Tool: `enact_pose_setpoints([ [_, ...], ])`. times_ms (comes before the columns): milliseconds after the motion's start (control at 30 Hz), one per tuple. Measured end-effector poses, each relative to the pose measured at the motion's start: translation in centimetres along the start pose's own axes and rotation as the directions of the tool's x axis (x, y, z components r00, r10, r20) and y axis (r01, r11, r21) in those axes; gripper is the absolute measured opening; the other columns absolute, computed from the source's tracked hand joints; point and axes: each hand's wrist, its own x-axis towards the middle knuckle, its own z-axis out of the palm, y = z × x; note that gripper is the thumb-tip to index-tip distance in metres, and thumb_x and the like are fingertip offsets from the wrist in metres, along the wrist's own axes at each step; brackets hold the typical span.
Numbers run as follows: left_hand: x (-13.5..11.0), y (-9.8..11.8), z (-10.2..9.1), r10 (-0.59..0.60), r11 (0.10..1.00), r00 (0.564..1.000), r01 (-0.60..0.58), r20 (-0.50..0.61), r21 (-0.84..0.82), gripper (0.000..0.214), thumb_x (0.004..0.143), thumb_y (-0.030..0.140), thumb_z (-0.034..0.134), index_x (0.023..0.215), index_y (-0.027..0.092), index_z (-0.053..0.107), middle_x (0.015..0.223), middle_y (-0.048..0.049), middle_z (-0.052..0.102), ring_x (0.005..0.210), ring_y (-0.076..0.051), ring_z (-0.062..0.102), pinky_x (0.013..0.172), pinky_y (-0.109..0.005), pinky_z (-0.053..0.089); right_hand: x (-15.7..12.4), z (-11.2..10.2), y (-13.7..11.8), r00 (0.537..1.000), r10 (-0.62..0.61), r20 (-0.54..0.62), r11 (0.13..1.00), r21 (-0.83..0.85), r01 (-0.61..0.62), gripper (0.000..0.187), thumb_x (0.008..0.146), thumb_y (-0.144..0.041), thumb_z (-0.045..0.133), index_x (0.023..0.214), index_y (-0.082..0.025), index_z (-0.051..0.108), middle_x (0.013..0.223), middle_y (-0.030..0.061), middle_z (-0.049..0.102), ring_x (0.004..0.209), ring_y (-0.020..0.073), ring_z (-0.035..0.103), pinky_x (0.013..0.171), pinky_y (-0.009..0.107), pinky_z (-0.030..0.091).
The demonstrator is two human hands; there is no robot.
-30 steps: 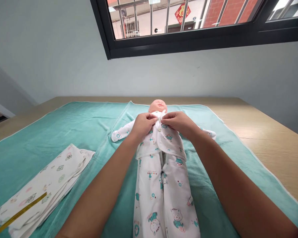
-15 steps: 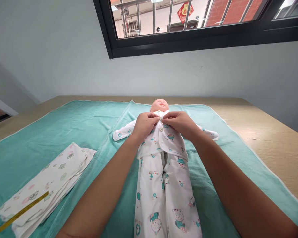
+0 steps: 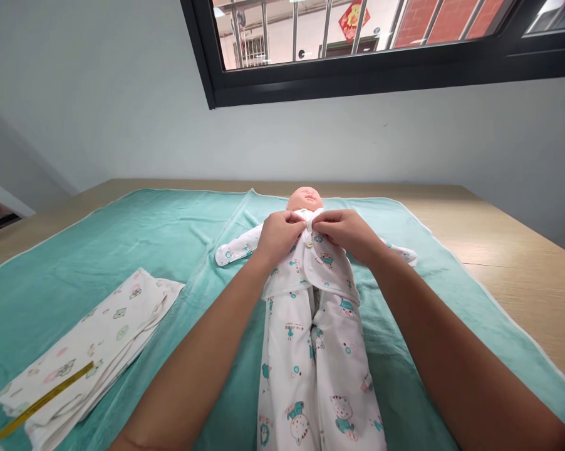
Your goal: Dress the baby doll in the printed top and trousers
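A baby doll (image 3: 304, 198) lies on its back, dressed in a white printed jacket (image 3: 327, 275) and matching trousers (image 3: 294, 357). Its sleeved arms are spread to both sides. At the top of the jacket front, my left hand (image 3: 281, 235) pinches the cloth from the left. My right hand (image 3: 346, 233) pinches the opposite side of the front, its fingertips close to those of my left. Between and just below the fingertips a small button (image 3: 309, 244) shows. What exactly lies between the fingertips is too small to make out.
A teal blanket (image 3: 193, 225) covers much of the wooden table (image 3: 512, 275). At the left lies a folded printed cloth (image 3: 118, 319) with a yellow tape measure (image 3: 47, 398) across it. Behind the table stand a grey wall (image 3: 146, 125) and a dark-framed window (image 3: 357, 84).
Both hands stay pinched at the jacket's neck and have barely moved. The whole view has shifted very slightly. The doll lies as before.
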Motion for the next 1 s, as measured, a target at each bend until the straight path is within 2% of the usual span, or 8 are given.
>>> enact_pose_setpoints([
  [233,-0.1,0.2,-0.1,-0.035,0.999,0.999,0.035,0.014,-0.027,0.006,0.07,0.023,0.062,0.07,0.018,0.064,0.058,0.0028,0.055,0.052,-0.009,0.045,0.05,-0.023,0.034,0.2,0.5,1.1,0.972,-0.22,-0.087,0.973,-0.097,0.211,0.013,0.074,-0.029,0.063,0.074,-0.021,0.073,0.076,-0.0004,0.067,0.071,0.0143,0.054,0.064,0.027,0.04],
  [500,-0.2,0.4,-0.2,-0.055,0.994,0.997,0.059,0.049,-0.096,0.01,0.074,0.025,0.063,0.067,0.017,0.063,0.055,0.0038,0.052,0.049,-0.008,0.043,0.051,-0.023,0.036,0.8,0.8,2.0,0.9,-0.415,-0.133,0.9,-0.202,0.385,0.007,0.077,-0.028,0.069,0.076,-0.023,0.075,0.08,0.0008,0.063,0.068,0.0134,0.051,0.065,0.028,0.041],
  [600,-0.2,0.4,-0.2,-0.012,0.999,0.999,0.014,0.046,-0.03,0.019,0.078,0.034,0.064,0.068,0.018,0.064,0.056,0.0022,0.056,0.052,-0.01,0.047,0.053,-0.024,0.037,0.9,0.9,2.2,0.889,-0.436,-0.138,0.888,-0.225,0.401,0.008,0.078,-0.027,0.068,0.078,-0.022,0.075,0.08,0.0014,0.063,0.067,0.0137,0.052,0.064,0.028,0.041],
  [700,-0.2,0.5,0.1,0.038,0.997,0.999,-0.038,0.01,0.062,0.023,0.076,0.04,0.068,0.071,0.018,0.069,0.068,-0.0018,0.066,0.066,-0.015,0.056,0.059,-0.025,0.04,0.8,1.1,2.3,0.884,-0.441,-0.154,0.883,-0.25,0.397,0.009,0.078,-0.023,0.065,0.078,-0.022,0.074,0.078,0.0014,0.063,0.068,0.0143,0.053,0.064,0.028,0.041],
  [800,-0.2,0.6,0.2,0.045,0.992,0.999,-0.042,-0.025,0.116,0.022,0.077,0.037,0.067,0.066,0.017,0.068,0.072,-0.0034,0.069,0.071,-0.016,0.057,0.061,-0.025,0.039,0.6,1.5,2.0,0.886,-0.437,-0.154,0.882,-0.268,0.389,0.011,0.077,-0.02,0.063,0.078,-0.021,0.073,0.077,0.0012,0.063,0.068,0.0147,0.052,0.064,0.028,0.04],
  [1000,-0.3,0.8,0.2,0.1,0.981,0.994,-0.09,-0.048,0.174,0.022,0.077,0.022,0.059,0.056,0.018,0.063,0.057,0.0001,0.058,0.059,-0.013,0.048,0.059,-0.026,0.035,0.4,1.7,1.5,0.904,-0.403,-0.141,0.892,-0.281,0.354,0.01,0.078,-0.026,0.064,0.076,-0.021,0.072,0.075,0.0013,0.063,0.067,0.0149,0.052,0.064,0.028,0.039],
])
